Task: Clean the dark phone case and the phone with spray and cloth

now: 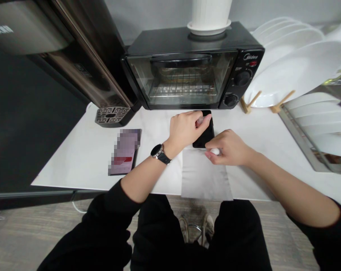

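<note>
A black phone lies on the white counter, with both my hands over it. My left hand, a watch on its wrist, is closed above the phone's upper left side. A small translucent piece shows between its thumb and fingers; most of it is hidden. By the phone's lower right corner, my right hand is closed around a small white rounded piece, whose kind I cannot make out. Just below the phone a thin grey cloth is spread flat, reaching the counter's front edge.
Behind the phone stands a black toaster oven with a white pot on top. A second phone, screen lit, lies left. A tall drink dispenser is back left; white plates stand in a wooden rack at right.
</note>
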Action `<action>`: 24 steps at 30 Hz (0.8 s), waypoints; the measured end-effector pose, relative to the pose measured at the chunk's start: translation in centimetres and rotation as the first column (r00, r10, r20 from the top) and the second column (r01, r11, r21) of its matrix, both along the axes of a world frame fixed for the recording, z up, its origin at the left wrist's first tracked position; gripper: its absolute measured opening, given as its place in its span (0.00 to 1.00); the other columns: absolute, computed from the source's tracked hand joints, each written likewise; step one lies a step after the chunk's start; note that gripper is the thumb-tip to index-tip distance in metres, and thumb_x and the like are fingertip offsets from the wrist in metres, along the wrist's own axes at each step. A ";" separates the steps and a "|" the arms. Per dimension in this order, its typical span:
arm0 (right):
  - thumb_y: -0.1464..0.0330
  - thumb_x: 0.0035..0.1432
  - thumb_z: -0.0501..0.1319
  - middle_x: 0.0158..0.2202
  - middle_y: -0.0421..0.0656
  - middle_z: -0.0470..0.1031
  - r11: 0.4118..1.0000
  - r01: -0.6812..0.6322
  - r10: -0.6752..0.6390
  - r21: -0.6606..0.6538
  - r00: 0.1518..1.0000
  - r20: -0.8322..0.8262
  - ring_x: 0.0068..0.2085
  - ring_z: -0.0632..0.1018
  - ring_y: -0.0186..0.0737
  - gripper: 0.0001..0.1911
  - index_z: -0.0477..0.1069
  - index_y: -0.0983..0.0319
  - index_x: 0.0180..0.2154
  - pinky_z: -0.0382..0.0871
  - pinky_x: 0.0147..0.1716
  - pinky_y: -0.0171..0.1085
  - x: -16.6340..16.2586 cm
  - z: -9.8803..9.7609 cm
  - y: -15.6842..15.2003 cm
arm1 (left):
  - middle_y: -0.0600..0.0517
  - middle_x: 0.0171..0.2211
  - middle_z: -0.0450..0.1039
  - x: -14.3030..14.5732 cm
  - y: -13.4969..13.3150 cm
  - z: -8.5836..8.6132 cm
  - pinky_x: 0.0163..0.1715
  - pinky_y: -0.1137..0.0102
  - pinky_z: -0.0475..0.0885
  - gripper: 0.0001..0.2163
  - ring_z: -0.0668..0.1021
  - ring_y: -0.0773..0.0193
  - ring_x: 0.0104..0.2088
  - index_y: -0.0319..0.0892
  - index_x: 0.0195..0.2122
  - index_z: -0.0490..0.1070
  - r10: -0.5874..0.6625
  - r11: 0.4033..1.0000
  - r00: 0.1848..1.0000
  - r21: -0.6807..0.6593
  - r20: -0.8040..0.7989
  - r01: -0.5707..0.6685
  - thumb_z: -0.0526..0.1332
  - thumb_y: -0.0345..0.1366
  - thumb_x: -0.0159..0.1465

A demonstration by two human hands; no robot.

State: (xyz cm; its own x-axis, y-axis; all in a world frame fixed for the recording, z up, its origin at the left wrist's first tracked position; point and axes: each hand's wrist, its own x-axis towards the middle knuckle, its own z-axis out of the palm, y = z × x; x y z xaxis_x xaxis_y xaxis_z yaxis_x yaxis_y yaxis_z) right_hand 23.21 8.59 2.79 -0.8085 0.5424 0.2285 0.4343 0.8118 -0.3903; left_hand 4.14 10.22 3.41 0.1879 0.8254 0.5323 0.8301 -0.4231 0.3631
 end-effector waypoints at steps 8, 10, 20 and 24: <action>0.51 0.67 0.54 0.18 0.35 0.56 1.000 0.003 -0.003 -0.014 0.999 -0.047 0.22 0.56 0.31 0.26 0.53 0.59 0.22 0.46 0.28 0.39 0.2 0.1 0.0 | 0.54 0.22 0.72 0.0 0.0 0.0 0.27 0.64 0.52 0.26 0.70 0.66 0.24 0.43 0.23 0.66 0.000 1.000 1.000 -0.011 -0.009 0.000 0.54 0.53 0.75; 0.48 0.68 0.53 0.18 0.35 0.56 1.000 -0.002 0.000 -0.029 0.999 -0.041 0.22 0.57 0.31 0.28 0.54 0.59 0.23 0.46 0.29 0.39 0.2 0.0 0.1 | 0.54 0.22 0.72 0.0 0.0 0.0 0.27 0.64 0.53 0.26 0.71 0.65 0.24 0.43 0.23 0.66 -0.002 1.000 1.000 -0.007 -0.014 0.002 0.54 0.53 0.75; 0.64 0.60 0.55 0.19 0.35 0.54 0.993 -0.116 0.115 -0.005 0.989 -0.092 0.22 0.54 0.32 0.18 0.51 0.58 0.22 0.46 0.27 0.40 0.6 0.2 0.0 | 0.53 0.22 0.73 0.1 -0.1 0.0 0.27 0.64 0.52 0.25 0.72 0.65 0.24 0.44 0.23 0.66 -0.006 1.000 1.000 -0.014 -0.024 0.006 0.55 0.52 0.75; 0.61 0.64 0.54 0.18 0.35 0.56 0.997 -0.080 0.081 0.017 0.990 -0.113 0.22 0.56 0.32 0.19 0.54 0.58 0.22 0.47 0.27 0.40 0.8 0.2 0.2 | 0.53 0.22 0.73 0.1 0.0 0.0 0.27 0.64 0.53 0.25 0.72 0.65 0.24 0.44 0.22 0.66 -0.014 1.000 1.000 -0.014 -0.028 0.014 0.54 0.52 0.75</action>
State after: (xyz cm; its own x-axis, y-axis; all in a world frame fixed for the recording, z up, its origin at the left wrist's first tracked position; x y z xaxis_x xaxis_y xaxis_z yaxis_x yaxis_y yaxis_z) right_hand 24.04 8.82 3.03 -0.8179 0.4731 0.3273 0.3210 0.8475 -0.4228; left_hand 4.21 10.17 3.39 0.2141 0.8296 0.5157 0.8342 -0.4299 0.3454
